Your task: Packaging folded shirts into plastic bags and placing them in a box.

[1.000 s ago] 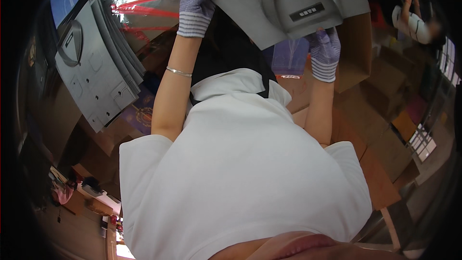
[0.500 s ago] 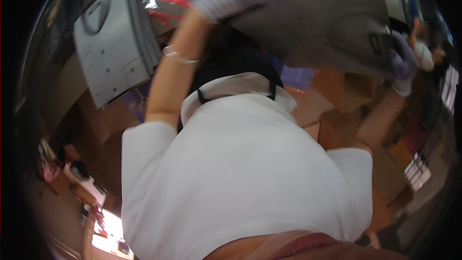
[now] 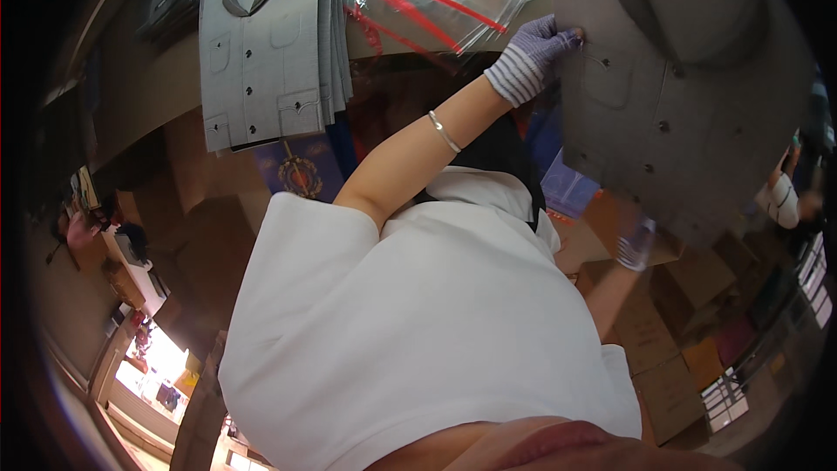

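Note:
A flat, dark grey folded shirt (image 3: 628, 131) with a collar, buttons and pockets is held up at the upper right. My left hand (image 3: 534, 51), in a lilac glove with white stripes at the cuff, is closed on its left edge, with bare fingertips showing. My right hand (image 3: 638, 240), gloved alike, is by the shirt's lower edge. It is blurred and its fingers are hidden behind the shirt. To the left of my left hand, clear plastic bags (image 3: 445, 0) with red strips lie on the table. A stack of pale grey folded shirts (image 3: 261, 61) lies further left.
Below the pale stack shows a dark blue package (image 3: 301, 170) with a gold emblem. Another blue package (image 3: 567, 183) is beside my waist. Several cardboard boxes (image 3: 658, 331) stand at the lower right. Another person's arm (image 3: 783, 199) shows at the right edge.
The grey shirt has swung from lying crosswise to hanging collar-up at the right. My left hand has moved right and down with it; my right hand has dropped from its collar end to its lower edge.

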`<state>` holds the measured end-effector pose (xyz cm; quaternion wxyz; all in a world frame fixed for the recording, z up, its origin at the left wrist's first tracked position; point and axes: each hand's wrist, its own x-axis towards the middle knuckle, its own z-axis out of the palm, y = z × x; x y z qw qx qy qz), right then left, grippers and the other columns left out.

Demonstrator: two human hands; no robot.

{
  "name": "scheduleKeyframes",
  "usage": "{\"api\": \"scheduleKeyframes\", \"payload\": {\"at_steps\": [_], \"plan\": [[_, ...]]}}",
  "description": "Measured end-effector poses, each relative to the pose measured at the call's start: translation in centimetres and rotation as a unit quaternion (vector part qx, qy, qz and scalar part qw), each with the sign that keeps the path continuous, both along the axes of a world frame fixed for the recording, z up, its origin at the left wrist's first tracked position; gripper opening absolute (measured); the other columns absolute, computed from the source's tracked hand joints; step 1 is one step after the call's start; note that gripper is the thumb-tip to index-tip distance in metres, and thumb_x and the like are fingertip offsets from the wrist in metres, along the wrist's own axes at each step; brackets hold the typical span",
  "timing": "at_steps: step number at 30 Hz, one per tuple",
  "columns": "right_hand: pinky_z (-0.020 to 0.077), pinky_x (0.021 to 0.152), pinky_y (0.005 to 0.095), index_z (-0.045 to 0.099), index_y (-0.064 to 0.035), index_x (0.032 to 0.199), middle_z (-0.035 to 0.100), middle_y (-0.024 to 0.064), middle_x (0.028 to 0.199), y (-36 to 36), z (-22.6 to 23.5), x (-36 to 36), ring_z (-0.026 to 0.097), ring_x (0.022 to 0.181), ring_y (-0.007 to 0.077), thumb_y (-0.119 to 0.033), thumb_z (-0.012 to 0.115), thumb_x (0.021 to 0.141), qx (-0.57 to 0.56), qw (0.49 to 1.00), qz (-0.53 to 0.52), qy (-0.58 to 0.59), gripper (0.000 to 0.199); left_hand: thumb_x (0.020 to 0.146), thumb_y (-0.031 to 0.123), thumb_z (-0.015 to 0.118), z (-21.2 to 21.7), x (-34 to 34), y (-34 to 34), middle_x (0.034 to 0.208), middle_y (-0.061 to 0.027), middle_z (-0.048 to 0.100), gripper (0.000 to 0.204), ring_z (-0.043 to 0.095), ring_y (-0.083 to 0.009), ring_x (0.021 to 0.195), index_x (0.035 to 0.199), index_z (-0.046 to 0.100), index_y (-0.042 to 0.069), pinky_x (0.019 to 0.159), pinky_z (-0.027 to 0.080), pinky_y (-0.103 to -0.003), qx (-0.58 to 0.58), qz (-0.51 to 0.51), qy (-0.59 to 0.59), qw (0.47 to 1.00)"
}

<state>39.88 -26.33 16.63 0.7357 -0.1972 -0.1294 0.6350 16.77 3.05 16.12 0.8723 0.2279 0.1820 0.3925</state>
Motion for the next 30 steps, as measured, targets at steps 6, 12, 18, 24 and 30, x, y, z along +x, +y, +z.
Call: {"api": "scheduleKeyframes", "payload": {"at_steps": [6,12,18,24,30], "plan": [[0.0332,0.096,0.0339,0.037,0.0025,0.124,0.037,0.0140,0.130,5.7,-2.5,-5.0,0.039,0.115,0.0191,-0.019,0.050,0.088,-0.310,0.711,-0.112,-0.622,0.044,0.081,0.017,0.057,-4.7,-2.0,3.5,0.094,-0.0132,0.061,0.026,0.058,-0.0231,0.087,0.104,0.057,0.004,0.080,0.045,-0.031,0.447,-0.268,0.258,0.813],[0.0363,0.093,0.0317,0.046,0.0081,0.116,0.047,0.0126,0.121,1.4,-5.7,0.7,0.046,0.106,0.0191,-0.015,0.059,0.082,-0.367,0.725,-0.218,-0.541,0.042,0.074,0.021,0.058,-12.0,-12.7,17.9,0.101,-0.0080,0.056,0.028,0.055,-0.0272,0.097,0.102,0.058,0.016,0.081,0.045,-0.041,0.590,-0.178,0.737,0.279],[0.0343,0.095,0.0321,0.042,0.0076,0.120,0.045,0.0127,0.124,2.1,-4.3,0.2,0.045,0.107,0.0208,-0.015,0.061,0.081,-0.354,0.675,-0.207,-0.613,0.049,0.076,0.026,0.058,-16.9,-9.4,17.4,0.085,-0.0046,0.064,0.016,0.059,-0.0305,0.081,0.090,0.064,0.019,0.073,0.047,-0.037,0.508,-0.135,0.700,0.483],[0.0348,0.094,0.0310,0.046,0.0055,0.118,0.049,0.0139,0.121,2.8,-2.4,-0.8,0.048,0.105,0.0222,-0.012,0.060,0.081,-0.319,0.665,-0.145,-0.660,0.044,0.078,0.022,0.062,-16.3,-3.7,16.9,0.068,-0.0026,0.063,0.020,0.054,-0.0128,0.057,0.081,0.064,0.003,0.059,0.046,-0.027,0.232,-0.040,0.582,0.778],[0.0408,0.087,0.0329,0.048,0.0056,0.114,0.052,0.0145,0.115,6.0,-4.0,-6.2,0.051,0.100,0.0238,-0.014,0.057,0.083,-0.286,0.652,-0.097,-0.695,0.037,0.075,0.024,0.061,-18.4,-4.5,19.5,0.065,-0.0089,0.061,0.019,0.057,-0.0178,0.057,0.080,0.065,0.006,0.058,0.047,-0.031,0.302,-0.114,0.560,0.763]]}}
